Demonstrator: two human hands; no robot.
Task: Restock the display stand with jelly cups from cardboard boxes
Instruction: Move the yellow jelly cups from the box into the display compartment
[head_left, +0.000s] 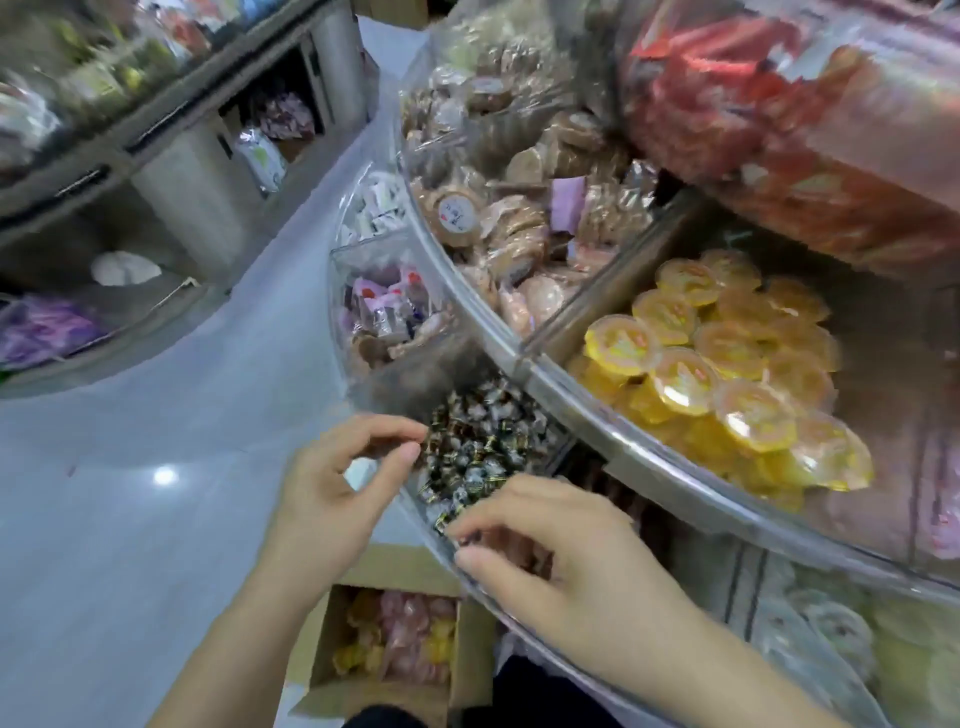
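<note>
Hands at stand (597, 410) rim, box (470, 654) of jelly cups (400, 636) below.
Left hand (332, 499) curled, empty; right hand (561, 561) fingers in bin of wrapped candies (483, 441), grip unclear.

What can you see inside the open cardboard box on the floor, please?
The cardboard box holds loosely piled pink and yellow jelly cups. Anything beneath that top layer is covered, and the box's near end falls behind the left forearm.

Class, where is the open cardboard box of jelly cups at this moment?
In the head view, the cardboard box sits on the floor at bottom centre, below the left hand and right hand, beside the display stand.
</note>
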